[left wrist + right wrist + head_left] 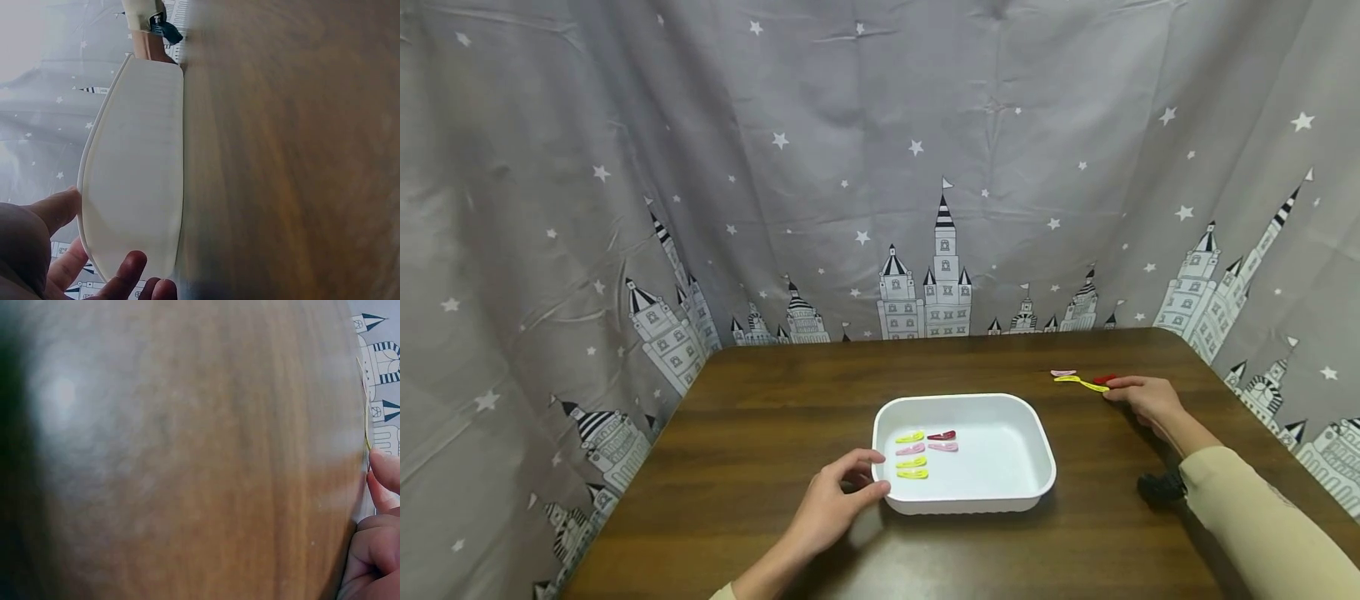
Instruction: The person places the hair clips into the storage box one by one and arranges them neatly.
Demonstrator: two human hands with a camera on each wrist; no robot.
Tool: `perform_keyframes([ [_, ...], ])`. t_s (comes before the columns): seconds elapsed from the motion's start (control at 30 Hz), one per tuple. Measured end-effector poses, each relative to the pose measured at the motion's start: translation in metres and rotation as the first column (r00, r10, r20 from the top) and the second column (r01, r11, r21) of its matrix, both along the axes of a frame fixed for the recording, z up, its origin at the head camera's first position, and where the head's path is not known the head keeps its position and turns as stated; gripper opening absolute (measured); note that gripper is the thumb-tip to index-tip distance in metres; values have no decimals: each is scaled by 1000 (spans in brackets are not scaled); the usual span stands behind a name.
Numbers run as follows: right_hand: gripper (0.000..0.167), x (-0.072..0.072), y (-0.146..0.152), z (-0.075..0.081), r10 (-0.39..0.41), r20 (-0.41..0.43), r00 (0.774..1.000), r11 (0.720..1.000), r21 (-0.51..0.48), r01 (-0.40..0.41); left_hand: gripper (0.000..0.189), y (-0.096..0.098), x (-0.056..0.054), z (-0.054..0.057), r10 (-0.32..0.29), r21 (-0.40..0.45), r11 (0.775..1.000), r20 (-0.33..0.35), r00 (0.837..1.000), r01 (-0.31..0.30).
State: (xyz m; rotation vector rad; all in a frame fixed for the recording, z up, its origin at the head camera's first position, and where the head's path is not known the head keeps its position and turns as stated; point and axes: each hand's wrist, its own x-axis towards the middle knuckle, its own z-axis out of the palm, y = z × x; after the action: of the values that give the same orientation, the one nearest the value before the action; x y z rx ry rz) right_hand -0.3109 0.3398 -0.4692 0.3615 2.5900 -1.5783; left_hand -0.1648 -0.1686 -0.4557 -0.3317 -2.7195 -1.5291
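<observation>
One slim, bright-yellow hair clip (1092,386), its end pinched by the right hand (1150,402).
It's well right of the white, round-cornered tray (962,505), whose rim the left hand (838,500) touches with relaxed fingers.

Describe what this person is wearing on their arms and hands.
The right sleeve is long and cream-coloured, with a dark, chunky device by its cuff. Only a cream edge of the left sleeve shows. Neither the left hand nor the right hand wears a glove.
</observation>
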Motion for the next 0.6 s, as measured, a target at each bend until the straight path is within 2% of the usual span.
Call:
perform_keyframes([
  [0.6, 46, -2, -2, 0, -6, -38, 999, 999, 43, 7, 34, 2, 0, 4, 10, 9, 1000, 13, 1000, -10],
])
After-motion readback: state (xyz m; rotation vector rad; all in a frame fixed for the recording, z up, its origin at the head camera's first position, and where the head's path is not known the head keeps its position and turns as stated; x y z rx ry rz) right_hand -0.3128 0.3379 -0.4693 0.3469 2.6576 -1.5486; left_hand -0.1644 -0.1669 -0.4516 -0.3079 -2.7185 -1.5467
